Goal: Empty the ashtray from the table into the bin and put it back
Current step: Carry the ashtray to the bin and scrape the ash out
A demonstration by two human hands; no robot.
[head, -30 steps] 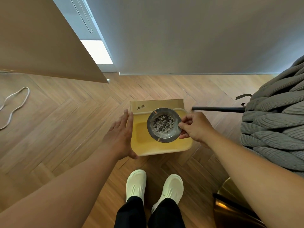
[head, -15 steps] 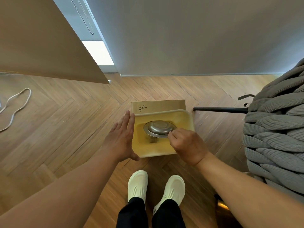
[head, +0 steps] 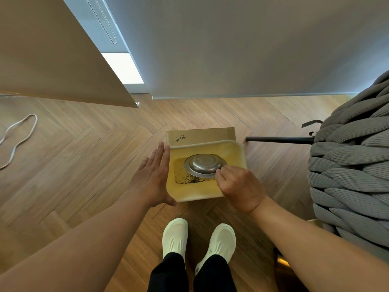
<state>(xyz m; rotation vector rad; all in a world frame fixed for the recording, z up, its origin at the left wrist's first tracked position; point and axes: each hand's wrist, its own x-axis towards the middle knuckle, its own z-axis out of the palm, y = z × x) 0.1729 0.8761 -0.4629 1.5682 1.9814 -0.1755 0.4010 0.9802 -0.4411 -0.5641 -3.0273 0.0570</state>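
The metal ashtray [head: 203,165] is held upside down, base up, over the open mouth of the yellow bin [head: 239,157]. The right hand [head: 240,187] pinches the ashtray's rim at its near-right edge, fingers closed on it; the ashtray extends away from the grip toward the bin's centre. Dark ash [head: 189,179] lies on the bin's floor below. The left hand [head: 152,178] is flat and open, palm against the bin's left wall. The bin stands on the wooden floor [head: 84,165], ahead of the white shoes [head: 175,237].
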